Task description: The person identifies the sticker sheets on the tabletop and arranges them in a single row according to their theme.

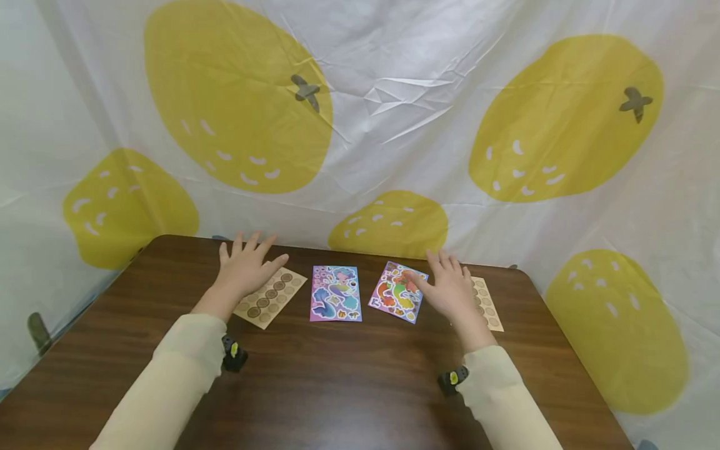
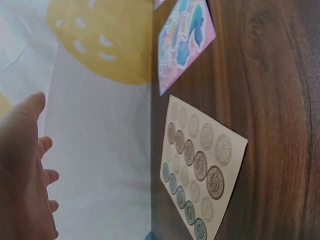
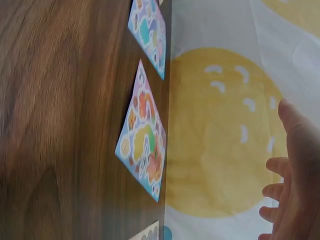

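Note:
My left hand (image 1: 245, 270) hovers with fingers spread above a tan sheet of round seal stickers (image 2: 200, 170); the left wrist view shows the hand apart from it. My right hand (image 1: 452, 289) is also raised, its fingers extended, holding nothing. Below and beside it lies a colourful sticker sheet (image 1: 388, 300) with orange and green figures. To the right, partly hidden by that hand, is another tan sheet with round stickers (image 1: 490, 309). Between the hands, a pink-and-blue sticker sheet (image 1: 335, 294) lies flat.
All the sheets lie on a dark brown wooden table (image 1: 337, 381), towards its far edge. Behind the table hangs a white curtain (image 1: 382, 144) printed with large yellow fruit shapes. Each wrist carries a small black camera.

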### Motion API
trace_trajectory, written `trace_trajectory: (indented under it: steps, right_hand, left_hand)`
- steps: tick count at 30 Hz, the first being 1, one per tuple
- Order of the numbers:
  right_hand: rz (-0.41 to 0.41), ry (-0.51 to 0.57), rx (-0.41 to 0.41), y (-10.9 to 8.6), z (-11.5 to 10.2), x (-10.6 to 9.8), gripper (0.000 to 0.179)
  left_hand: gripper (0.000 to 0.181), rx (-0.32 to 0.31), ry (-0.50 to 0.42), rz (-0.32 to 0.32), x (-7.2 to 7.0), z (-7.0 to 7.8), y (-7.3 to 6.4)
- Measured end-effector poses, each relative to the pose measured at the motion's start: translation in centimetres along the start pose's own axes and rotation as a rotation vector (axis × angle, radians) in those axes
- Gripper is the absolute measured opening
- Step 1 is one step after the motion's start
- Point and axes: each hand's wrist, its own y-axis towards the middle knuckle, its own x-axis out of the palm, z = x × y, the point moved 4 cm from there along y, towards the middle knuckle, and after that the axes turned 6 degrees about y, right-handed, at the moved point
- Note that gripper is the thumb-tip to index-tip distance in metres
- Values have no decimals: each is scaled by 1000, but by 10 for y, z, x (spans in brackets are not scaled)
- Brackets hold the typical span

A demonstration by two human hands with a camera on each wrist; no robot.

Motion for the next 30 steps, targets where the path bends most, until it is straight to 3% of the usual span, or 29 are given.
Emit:
trace_trajectory:
  steps: [19,30]
  right_hand:
    - [121,206,-50,-8,-44,15,75]
    - [158,352,-61,-14,-65,34,75]
  left_hand:
    - [75,12,-30,91,-10,-15,-17]
    - [72,10,-117,160,-8,-23,-28]
